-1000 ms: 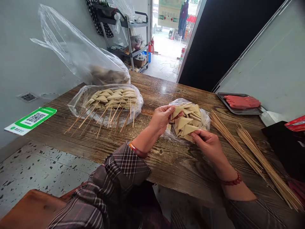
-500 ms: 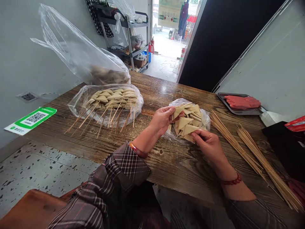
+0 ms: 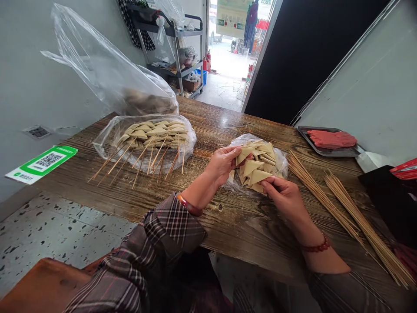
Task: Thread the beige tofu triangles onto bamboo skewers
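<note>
My left hand (image 3: 224, 163) pinches a tan, triangular folded tofu sheet (image 3: 245, 153) between thumb and fingers. With thumb and forefinger, my right hand (image 3: 283, 193) grips another tofu sheet (image 3: 259, 175) by its corner. Both sheets are just over a heap of similar folded pieces (image 3: 267, 152), which lies on a clear plastic bag (image 3: 282, 163). To the left, skewered tofu sheets (image 3: 156, 132) are stacked on a second plastic bag (image 3: 107, 139), their stick ends pointing toward me. Two bundles of bamboo skewers (image 3: 361, 217) lie right of my right hand.
A dark tray (image 3: 322, 151) of pink sausage-like pieces (image 3: 332, 139) sits at the far right of the wooden table (image 3: 208, 234). A large clear bag (image 3: 107, 65) stands at the back left. Near the left edge is a green QR card (image 3: 45, 163). Beyond the table is a shelf cart (image 3: 179, 56).
Almost nothing differs. Both hands hold the same tofu sheets in nearly the same place, with only a very slight shift of my left hand.
</note>
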Demonstrator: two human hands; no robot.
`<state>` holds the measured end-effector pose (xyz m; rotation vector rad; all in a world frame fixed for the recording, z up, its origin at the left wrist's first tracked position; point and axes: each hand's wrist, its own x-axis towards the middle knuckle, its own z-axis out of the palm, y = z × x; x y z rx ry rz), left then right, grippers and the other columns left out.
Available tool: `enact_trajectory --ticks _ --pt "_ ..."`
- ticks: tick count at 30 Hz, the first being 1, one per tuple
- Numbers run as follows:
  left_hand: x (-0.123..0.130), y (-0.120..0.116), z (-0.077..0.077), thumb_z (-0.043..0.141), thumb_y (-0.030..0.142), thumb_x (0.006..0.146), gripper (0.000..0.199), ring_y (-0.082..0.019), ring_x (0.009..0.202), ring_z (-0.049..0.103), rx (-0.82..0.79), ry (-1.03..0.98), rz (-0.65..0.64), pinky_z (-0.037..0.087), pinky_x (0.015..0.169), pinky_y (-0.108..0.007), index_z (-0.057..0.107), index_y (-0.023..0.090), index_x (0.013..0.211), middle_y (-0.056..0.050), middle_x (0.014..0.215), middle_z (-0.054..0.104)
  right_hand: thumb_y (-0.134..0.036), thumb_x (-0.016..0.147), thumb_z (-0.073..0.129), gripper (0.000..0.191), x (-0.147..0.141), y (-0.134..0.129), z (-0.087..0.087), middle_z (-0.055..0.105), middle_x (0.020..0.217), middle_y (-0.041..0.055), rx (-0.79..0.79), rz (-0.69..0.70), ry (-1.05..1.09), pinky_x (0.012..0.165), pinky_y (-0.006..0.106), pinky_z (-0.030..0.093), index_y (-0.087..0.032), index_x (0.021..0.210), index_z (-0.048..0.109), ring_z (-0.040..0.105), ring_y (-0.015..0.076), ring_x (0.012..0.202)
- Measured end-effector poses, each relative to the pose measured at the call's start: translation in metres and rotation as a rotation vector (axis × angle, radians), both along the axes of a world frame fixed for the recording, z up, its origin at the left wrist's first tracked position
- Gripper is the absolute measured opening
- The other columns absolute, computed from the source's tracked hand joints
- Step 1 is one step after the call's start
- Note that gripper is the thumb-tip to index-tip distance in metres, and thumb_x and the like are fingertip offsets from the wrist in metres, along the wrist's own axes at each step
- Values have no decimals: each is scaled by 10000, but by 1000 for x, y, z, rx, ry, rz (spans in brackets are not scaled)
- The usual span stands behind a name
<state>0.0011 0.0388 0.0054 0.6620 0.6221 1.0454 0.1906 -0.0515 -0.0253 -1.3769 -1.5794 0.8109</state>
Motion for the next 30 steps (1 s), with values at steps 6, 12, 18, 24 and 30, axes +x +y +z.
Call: enact_trajectory --ticks 6,12,18,24,30 --pt "0 -2 3 596 129 900 148 -159 716 720 -12 5 3 557 712 -275 733 72 897 -127 871 759 -364 876 609 257 -2 0 3 580 635 -10 17 -13 -27 590 252 383 -173 716 674 489 128 612" --pt "1 -2 2 628 143 884 126 -164 735 723 -32 12 1 568 738 -286 727 69 867 -138 877 756 -360 871 616 254 -2 0 3 577 628 -8 17 -23 -36 577 248 382 -169 715 674 490 126 603" --pt "1 -4 4 634 131 873 113 -168 727 723 -43 15 -2 569 706 -278 727 68 865 -136 887 757 -372 877 615 261 -3 0 2 575 630 -7 9 -16 -26 585 248 385 -172 721 676 488 126 605" --pt "1 -4 4 639 140 871 108 -165 729 718 -45 22 -12 562 701 -270 721 72 881 -126 866 757 -370 879 615 258 -4 0 4 576 645 -5 -12 -9 -8 596 249 384 -170 729 678 485 126 621" --pt "1 -3 5 614 247 916 178 -153 714 708 -50 26 -25 554 679 -258 693 89 934 -107 834 748 -409 864 627 291 -6 0 7 527 602 -18 -37 -17 89 539 242 336 -173 695 646 433 109 570"
